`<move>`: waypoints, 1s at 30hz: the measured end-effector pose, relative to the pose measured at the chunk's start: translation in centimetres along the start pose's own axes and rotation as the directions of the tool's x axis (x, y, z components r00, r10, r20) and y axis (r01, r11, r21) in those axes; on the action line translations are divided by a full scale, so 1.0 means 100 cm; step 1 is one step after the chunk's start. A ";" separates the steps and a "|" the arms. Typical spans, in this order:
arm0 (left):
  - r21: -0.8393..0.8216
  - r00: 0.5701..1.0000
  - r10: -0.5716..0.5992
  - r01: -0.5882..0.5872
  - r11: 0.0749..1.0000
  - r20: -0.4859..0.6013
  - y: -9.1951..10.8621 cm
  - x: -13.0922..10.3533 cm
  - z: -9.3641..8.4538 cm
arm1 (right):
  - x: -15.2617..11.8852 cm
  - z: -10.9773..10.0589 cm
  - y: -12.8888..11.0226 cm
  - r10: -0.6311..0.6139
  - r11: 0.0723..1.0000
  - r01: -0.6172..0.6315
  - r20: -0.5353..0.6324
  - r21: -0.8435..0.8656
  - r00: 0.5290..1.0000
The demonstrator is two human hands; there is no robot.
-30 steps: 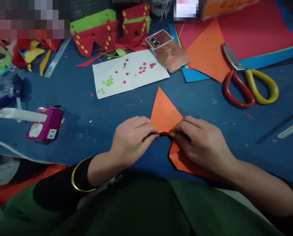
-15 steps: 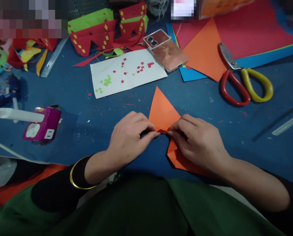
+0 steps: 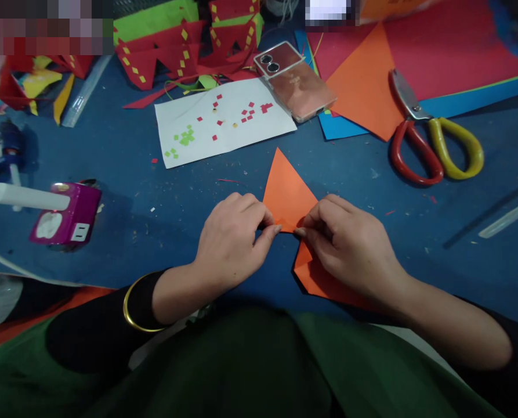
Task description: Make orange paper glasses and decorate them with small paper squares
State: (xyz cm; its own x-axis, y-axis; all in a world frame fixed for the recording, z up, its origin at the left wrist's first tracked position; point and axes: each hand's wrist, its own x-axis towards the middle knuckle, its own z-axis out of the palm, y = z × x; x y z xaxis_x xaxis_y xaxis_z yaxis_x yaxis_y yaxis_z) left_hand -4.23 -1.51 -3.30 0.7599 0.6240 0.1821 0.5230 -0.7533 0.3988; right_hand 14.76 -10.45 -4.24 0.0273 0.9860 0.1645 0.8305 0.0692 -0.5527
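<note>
First, blue tabletop [image 3: 189,188]: dim, bluish light; surface scattered with pale flecks and small paper scraps.
White paper sheet [image 3: 241,136]: landmark; flat, bearing red paper squares [image 3: 247,112] at centre and right, green paper squares [image 3: 187,137] at its left end.
Orange paper triangle [image 3: 287,191]: on the person's side of the white sheet, near but apart, apex pointing toward it.
Left hand [image 3: 235,238]: thumb and forefinger closed together on the left end of the triangle's base.
Right hand [image 3: 350,244]: fingers pinched on the base's right end.
Folded orange paper [image 3: 323,278]: beneath the right hand, farther from the white sheet than the triangle; whether the two join is hidden.
Smartphone [image 3: 302,90]: at the white sheet's far right corner, camera lenses upward.
Scissors [image 3: 415,110]: well right of the white sheet, blades against an orange paper piece [image 3: 358,87]; crimson sheet [image 3: 450,46] beyond.
Red paper cutouts [image 3: 171,52]: just beyond the white sheet, trimmed with yellow diamonds.
Magenta socket block [image 3: 80,206]: left of the white sheet and nearer the person.
Blue glue gun [image 3: 10,139]: well left of the white sheet, partly blurred.
Room: orange material [image 3: 80,298] below the table edge, left of and nearer than the white sheet; upper left pixelated, unreadable.
</note>
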 end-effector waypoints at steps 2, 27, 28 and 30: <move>0.000 1.000 -0.019 0.019 1.000 -0.005 0.001 0.000 0.000 | 0.001 0.000 0.000 0.016 1.000 -0.016 0.019 -0.002 1.000; 0.298 0.941 0.338 -0.326 0.897 0.012 0.023 -0.035 0.005 | -0.003 -0.010 0.011 -0.010 0.983 0.019 -0.049 0.182 0.999; 0.302 0.942 0.335 -0.326 0.896 0.021 0.023 -0.035 0.004 | -0.005 -0.012 0.011 -0.034 0.986 0.046 -0.076 0.162 0.997; 0.312 0.941 0.336 -0.332 0.890 0.040 0.023 -0.034 0.004 | -0.010 -0.016 0.011 -0.121 0.991 0.128 -0.113 0.050 0.986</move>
State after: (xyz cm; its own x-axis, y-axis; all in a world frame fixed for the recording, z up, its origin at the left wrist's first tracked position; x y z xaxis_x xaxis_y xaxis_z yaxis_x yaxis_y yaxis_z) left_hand -5.46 -5.49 -3.40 0.9063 0.3253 0.2697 0.3339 -0.9425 0.0147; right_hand 16.56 -11.60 -3.73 -0.0111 0.9468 0.3215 0.7981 0.2021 -0.5676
